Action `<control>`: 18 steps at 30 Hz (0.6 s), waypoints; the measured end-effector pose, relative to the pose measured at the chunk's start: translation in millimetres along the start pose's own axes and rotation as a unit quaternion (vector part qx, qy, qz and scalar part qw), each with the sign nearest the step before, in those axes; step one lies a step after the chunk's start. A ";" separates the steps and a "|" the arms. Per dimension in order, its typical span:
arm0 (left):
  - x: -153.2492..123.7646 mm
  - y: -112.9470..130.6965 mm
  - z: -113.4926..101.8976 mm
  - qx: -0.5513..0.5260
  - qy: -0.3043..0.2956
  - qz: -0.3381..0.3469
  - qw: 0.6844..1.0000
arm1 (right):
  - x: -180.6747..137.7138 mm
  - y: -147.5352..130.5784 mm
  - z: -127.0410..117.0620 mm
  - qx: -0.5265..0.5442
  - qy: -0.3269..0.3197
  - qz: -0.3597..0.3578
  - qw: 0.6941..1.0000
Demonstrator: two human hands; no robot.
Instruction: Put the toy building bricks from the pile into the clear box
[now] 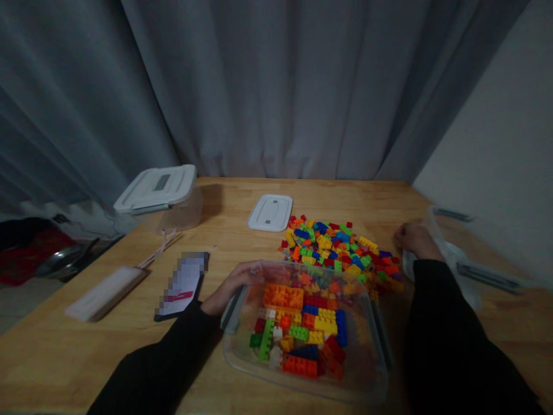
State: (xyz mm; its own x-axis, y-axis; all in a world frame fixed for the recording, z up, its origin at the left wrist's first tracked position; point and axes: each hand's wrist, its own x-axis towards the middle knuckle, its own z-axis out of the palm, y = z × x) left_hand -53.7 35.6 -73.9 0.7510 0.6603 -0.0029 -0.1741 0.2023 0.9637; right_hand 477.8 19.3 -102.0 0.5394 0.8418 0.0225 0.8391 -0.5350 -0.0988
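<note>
On the wooden table (228, 236), the clear plastic tub (367, 380) of toy bricks sits at the near edge, and the left hand (233, 285) curls its fingers over the left rim by a grey latch, apparently to steady it. Behind it the loose brick pile (337, 245) lies within easy reach, and the right hand (415, 239) rests curled on a white latch lid (453, 259); whether it grips I cannot tell. No brand or writing is legible; the phone (181, 285) screen is blurred out.

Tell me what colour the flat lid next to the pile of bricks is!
White. The flat rounded plastic lid shows best in the head view.
</note>
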 end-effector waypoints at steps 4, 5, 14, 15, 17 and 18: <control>-0.4 2.2 0.9 0.002 0.003 0.007 1.000 | -1.6 -3.2 11.2 -0.027 -0.011 0.045 0.999; -0.2 1.4 0.0 0.004 0.002 0.007 1.000 | -2.2 -3.7 13.2 -0.031 -0.013 0.054 0.998; 0.9 -6.9 -7.5 0.010 -0.017 0.012 1.000 | -4.7 -3.3 23.8 -0.042 -0.014 0.070 0.997; 0.5 -5.5 -6.4 0.010 -0.017 0.009 1.000 | -4.1 -3.5 24.3 -0.043 -0.012 0.071 0.997; -0.4 -2.4 -3.6 0.012 -0.014 0.005 1.000 | -2.9 -4.0 24.8 -0.043 -0.008 0.072 0.996; -0.8 -1.1 -2.4 0.011 -0.012 0.003 1.000 | -2.3 -4.1 25.0 -0.043 -0.005 0.072 0.996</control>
State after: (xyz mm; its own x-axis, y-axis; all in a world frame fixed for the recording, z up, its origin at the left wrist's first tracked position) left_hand -55.7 36.6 -75.6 0.7646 0.6445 0.0082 -0.1638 0.1821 0.9695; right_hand 471.3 21.3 -126.5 0.6547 0.7559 0.0034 0.7558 -0.6546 -0.0139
